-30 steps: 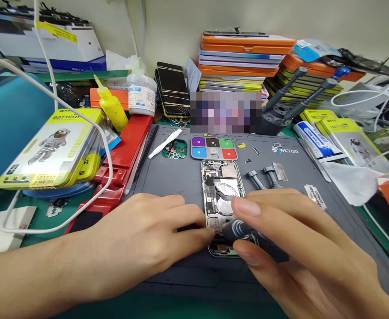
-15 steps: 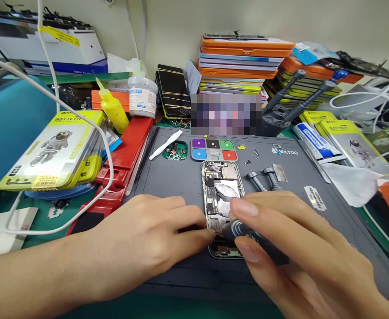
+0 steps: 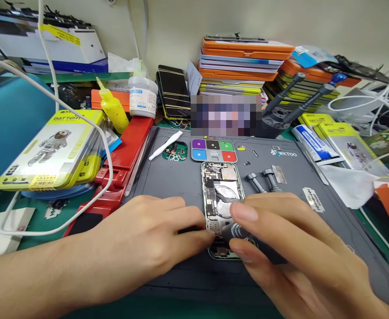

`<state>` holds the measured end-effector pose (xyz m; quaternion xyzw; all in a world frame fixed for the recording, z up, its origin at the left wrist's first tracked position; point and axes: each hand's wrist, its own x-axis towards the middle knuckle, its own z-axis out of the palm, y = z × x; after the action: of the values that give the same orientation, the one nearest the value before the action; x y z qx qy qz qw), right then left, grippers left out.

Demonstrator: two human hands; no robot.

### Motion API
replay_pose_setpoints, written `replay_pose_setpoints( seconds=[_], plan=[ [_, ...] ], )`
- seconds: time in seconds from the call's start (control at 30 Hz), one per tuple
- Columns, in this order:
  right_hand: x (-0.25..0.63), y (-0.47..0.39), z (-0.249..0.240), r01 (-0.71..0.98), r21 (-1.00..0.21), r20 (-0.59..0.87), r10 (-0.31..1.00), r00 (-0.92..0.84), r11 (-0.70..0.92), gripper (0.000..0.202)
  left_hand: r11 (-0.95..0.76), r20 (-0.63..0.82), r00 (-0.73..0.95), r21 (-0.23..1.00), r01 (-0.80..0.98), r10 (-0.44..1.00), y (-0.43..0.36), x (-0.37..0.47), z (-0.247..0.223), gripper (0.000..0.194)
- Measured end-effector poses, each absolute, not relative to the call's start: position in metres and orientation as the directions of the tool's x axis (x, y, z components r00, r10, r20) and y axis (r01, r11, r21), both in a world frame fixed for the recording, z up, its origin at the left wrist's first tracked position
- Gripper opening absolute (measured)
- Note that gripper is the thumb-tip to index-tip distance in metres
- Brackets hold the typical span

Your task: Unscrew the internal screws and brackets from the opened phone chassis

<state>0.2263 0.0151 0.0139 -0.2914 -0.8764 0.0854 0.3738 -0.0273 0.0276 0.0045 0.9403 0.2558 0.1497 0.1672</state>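
An opened phone (image 3: 210, 195) lies on the grey work mat (image 3: 167, 181), its circuit boards and metal parts exposed. My left hand (image 3: 157, 232) grips the phone's lower left edge, fingers curled and thumb pressed close. Over the lower right of the phone, my right hand (image 3: 300, 243) holds a dark screwdriver (image 3: 236, 231) between thumb and fingers. The driver leans over the lower part of the phone; its tip cannot be made out. Just beyond my right hand, two more grey screwdrivers (image 3: 256, 181) lie beside a small metal plate (image 3: 279, 174).
Beyond the phone sits a coloured screw tray (image 3: 214, 149), with a white pry tool (image 3: 166, 145) to its left. A razor blade (image 3: 313, 199) lies at right. Battery boxes (image 3: 48, 148), a red clamp-like tool (image 3: 124, 155) and a white cable (image 3: 106, 146) crowd the left side.
My right thumb has shifted slightly left along the screwdriver, and the driver has turned a little. My left hand and the phone stay nearly where they were.
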Motion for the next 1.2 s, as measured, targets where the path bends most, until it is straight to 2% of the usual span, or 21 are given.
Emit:
replay_pose_setpoints(
  seconds=[0.33,0.57,0.67,0.77,0.83,1.03,1.2],
  plan=[
    [0.227,0.013,0.013,0.435,-0.348,0.615,0.553,-0.562,0.83,0.052,-0.811,0.153,0.852,0.426,0.4,0.501,0.029,-0.027,0.007,0.027],
    [0.229,0.012,0.008,0.427,-0.312,0.6,0.525,-0.604,0.849,0.055,-0.864,0.315,0.818,0.326,0.384,0.482,0.027,-0.026,0.009,0.025],
    [0.229,0.012,0.005,0.414,-0.289,0.622,0.498,-0.604,0.863,0.051,-0.842,0.327,0.793,0.368,0.393,0.513,0.026,-0.026,0.012,0.026],
    [0.227,0.013,0.002,0.386,-0.315,0.645,0.494,-0.583,0.867,0.055,-0.805,0.327,0.766,0.445,0.392,0.554,0.026,-0.024,0.013,0.025],
    [0.224,0.014,0.001,0.379,-0.339,0.644,0.506,-0.574,0.861,0.061,-0.794,0.307,0.765,0.451,0.408,0.567,0.026,-0.023,0.014,0.025],
    [0.219,0.017,-0.001,0.339,-0.43,0.642,0.548,-0.537,0.837,0.072,-0.86,0.298,0.812,0.277,0.429,0.501,0.024,-0.017,0.02,0.041],
    [0.221,0.012,-0.003,0.325,-0.478,0.626,0.576,-0.526,0.816,0.08,-0.845,0.226,0.829,0.311,0.436,0.511,0.023,-0.016,0.021,0.036]
  ],
)
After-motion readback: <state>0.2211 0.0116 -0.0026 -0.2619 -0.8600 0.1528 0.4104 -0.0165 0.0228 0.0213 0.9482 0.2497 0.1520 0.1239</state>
